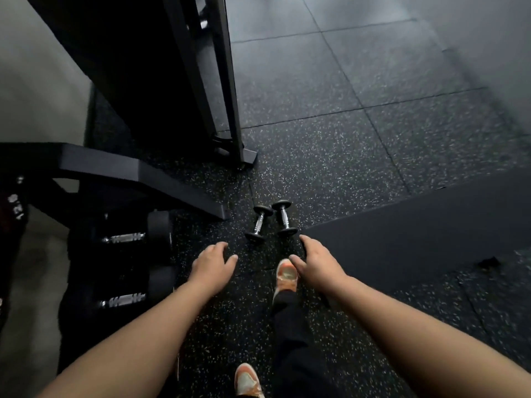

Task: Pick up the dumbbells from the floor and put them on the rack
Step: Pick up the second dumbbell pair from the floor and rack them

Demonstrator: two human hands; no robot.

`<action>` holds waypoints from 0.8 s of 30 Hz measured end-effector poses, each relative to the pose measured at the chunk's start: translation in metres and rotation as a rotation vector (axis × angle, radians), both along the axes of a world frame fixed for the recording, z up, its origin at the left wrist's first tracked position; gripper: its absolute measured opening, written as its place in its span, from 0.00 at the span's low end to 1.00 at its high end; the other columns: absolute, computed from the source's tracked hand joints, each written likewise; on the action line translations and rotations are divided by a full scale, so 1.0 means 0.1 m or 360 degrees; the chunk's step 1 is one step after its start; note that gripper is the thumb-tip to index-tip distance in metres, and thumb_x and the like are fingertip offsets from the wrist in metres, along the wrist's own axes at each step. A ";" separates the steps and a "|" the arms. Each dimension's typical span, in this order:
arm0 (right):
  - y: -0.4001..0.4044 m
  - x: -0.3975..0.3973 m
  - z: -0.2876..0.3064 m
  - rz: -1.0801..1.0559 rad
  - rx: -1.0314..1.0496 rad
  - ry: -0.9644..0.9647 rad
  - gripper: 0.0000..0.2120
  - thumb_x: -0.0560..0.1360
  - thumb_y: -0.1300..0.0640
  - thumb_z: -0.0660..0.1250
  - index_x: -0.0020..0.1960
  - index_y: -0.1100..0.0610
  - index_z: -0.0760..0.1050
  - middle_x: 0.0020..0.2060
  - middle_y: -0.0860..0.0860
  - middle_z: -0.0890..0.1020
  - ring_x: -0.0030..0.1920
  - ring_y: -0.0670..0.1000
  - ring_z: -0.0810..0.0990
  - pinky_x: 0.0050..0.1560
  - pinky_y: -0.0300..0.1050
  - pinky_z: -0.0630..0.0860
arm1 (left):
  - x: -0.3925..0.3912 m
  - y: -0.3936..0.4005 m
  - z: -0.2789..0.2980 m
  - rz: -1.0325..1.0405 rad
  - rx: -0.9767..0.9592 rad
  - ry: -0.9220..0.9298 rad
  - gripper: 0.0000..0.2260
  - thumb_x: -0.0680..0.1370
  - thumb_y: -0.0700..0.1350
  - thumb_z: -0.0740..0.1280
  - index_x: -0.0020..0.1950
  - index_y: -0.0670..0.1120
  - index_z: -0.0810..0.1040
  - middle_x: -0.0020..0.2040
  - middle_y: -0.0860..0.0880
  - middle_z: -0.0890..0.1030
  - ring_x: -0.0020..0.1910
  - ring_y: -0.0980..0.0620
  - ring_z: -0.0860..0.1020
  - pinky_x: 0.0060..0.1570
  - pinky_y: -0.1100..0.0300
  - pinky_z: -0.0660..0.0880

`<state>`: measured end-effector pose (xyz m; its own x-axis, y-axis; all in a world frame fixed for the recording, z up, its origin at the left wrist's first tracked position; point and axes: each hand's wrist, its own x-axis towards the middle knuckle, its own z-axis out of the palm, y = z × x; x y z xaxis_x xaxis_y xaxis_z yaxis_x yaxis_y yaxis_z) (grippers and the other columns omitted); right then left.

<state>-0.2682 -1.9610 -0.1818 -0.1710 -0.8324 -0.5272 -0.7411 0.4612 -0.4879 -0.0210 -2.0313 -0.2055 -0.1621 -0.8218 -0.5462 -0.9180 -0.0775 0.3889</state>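
Note:
Two small dumbbells with black heads and chrome handles lie side by side on the speckled rubber floor: the left dumbbell (259, 223) and the right dumbbell (284, 218). My left hand (211, 268) hovers just short of them, fingers spread, holding nothing. My right hand (317, 262) is stretched out below and to the right of the right dumbbell, its fingertips close to the near head, also empty. The black dumbbell rack (138, 173) stands at the left, with two larger dumbbells (126, 238) on its lower tier.
A tall black machine frame (230, 110) stands behind the dumbbells, its foot on the floor. A dark mat (416, 234) lies at the right. My feet in orange shoes (287, 274) are below my hands.

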 end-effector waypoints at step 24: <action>-3.14 -1.14 -4.90 -0.0049 0.0594 -0.0005 0.19 0.78 0.44 0.62 0.63 0.55 0.72 0.58 0.57 0.78 0.58 0.61 0.77 0.58 0.57 0.76 | -1.53 -2.68 -4.93 0.0080 0.0406 -0.0068 0.28 0.81 0.56 0.58 0.78 0.46 0.60 0.80 0.44 0.58 0.79 0.45 0.54 0.76 0.47 0.55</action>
<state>-0.3821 -2.2747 -0.6716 -0.1907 -0.5772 -0.7940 -0.7228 0.6299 -0.2843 -0.1735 -2.2995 -0.6986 -0.0971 -0.6630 -0.7423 -0.9256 -0.2139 0.3122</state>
